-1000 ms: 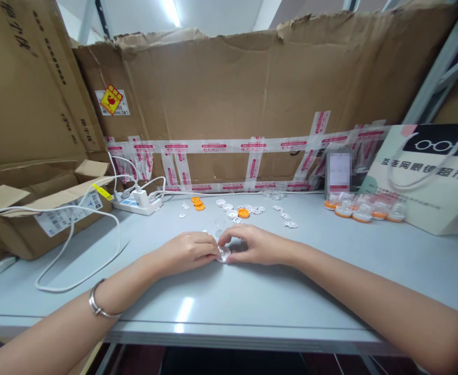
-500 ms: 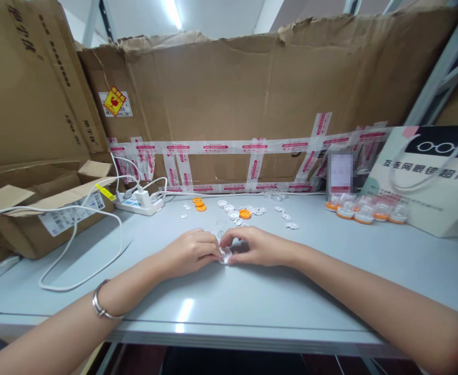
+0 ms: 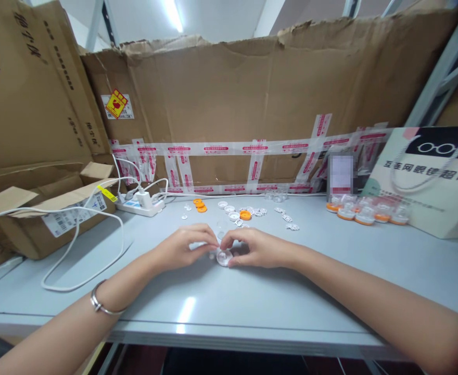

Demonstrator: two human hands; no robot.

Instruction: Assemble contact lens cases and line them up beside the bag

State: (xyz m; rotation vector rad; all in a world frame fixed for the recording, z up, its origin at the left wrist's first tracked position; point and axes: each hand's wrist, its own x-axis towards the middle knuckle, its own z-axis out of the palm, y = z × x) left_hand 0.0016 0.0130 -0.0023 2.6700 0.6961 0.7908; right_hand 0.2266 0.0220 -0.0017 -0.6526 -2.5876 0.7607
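"On the grey table [image 3: 276, 297], near its front edge, what lies between the hands?"

"A white round part [image 3: 224, 258], flat on the tabletop, its rim and some detail inside showing."

"And the right hand [image 3: 252, 247]?"

"Curved narrowly around that part, thumb against its near right edge, forefinger bent over the far side. It holds the piece against the table."

"The left hand [image 3: 188, 244]?"

"Thumb and forefinger reach toward the far left of the part, tips close together and near the right forefinger. I can't tell whether they pinch anything."

"What's just behind?"

"A clear piece [image 3: 221, 228], then white rings [image 3: 234, 215] with an orange ring [image 3: 245, 215] beside them. White perforated pieces [image 3: 292, 227] lie off to the right, overlapping orange discs [image 3: 201, 209] to the left."

"Farther right?"

"Clear-topped, orange-based units [image 3: 364, 214], grouped next to a paper bag [image 3: 424, 182]."

"Far left?"

"A white power strip [image 3: 145, 209], beside an open carton [image 3: 29, 245]."
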